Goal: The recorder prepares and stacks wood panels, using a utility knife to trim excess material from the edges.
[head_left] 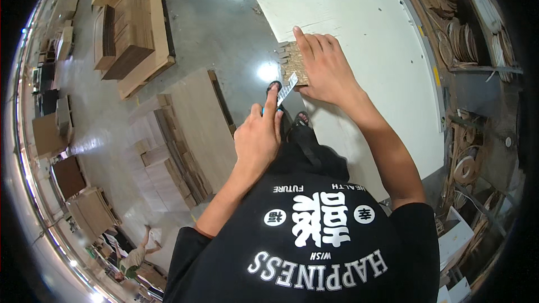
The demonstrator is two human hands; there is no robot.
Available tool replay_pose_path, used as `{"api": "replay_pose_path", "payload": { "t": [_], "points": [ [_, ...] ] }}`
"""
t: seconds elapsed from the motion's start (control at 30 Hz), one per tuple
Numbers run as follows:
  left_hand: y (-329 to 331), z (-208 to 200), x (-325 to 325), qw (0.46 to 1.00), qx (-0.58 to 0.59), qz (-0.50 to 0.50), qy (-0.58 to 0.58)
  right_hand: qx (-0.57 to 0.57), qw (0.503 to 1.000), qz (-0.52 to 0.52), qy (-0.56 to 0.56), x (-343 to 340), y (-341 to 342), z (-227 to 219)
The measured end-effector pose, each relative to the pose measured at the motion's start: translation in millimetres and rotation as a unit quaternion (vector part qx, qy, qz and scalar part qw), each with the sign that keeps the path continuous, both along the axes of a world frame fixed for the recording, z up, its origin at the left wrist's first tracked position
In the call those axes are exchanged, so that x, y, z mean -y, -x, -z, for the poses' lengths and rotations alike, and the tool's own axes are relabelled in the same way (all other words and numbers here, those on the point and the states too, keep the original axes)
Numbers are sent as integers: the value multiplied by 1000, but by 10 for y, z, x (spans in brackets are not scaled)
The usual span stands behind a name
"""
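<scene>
My right hand (325,70) lies over a small brown block of layered wood pieces (292,62) at the left edge of a large white panel. Its thumb rests by the block's near side and its fingers reach past the far side, hiding the block's right part. In my left hand (256,134) is a black-and-blue hand tool (273,86), my index finger lying along its top. From the tool a short pale strip with dark cross marks (287,90) points up toward the block's near corner. Whether it is a tape or a blade I cannot tell.
The white panel (359,22) stretches away at the right, beside racks of curved and round wooden parts (460,39). Stacked boards (163,157) stand on the floor at my left, with more panel stacks (129,33) beyond. Another person (135,259) is at the lower left.
</scene>
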State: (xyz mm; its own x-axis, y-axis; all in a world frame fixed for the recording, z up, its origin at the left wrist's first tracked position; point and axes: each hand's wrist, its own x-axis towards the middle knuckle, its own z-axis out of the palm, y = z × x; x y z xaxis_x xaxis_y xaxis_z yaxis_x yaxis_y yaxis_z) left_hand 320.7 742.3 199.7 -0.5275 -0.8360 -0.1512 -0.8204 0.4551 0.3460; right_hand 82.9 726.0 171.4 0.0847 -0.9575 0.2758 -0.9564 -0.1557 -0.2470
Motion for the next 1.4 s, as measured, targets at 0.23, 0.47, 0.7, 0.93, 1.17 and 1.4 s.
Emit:
{"api": "replay_pose_path", "payload": {
  "t": [0.23,0.47,0.7,0.93,1.17,1.4],
  "points": [
    [-46,73,92,999,21,29,32,9,1000,-26,0,-11,11,7],
    [-52,76,342,996,24,50,70,9,1000,-26,11,-20,-4,-19],
    [29,43,575,995,11,65,71,12,1000,-13,1,-20,-16,-25],
    [12,54,485,996,4,72,48,1,1000,-13,-2,-14,-10,-30],
    [62,28,595,996,21,62,57,-1,1000,-12,-6,-16,-9,-18],
    [173,26,796,995,14,65,73,3,1000,-14,-14,24,9,-30]
  ]
}}
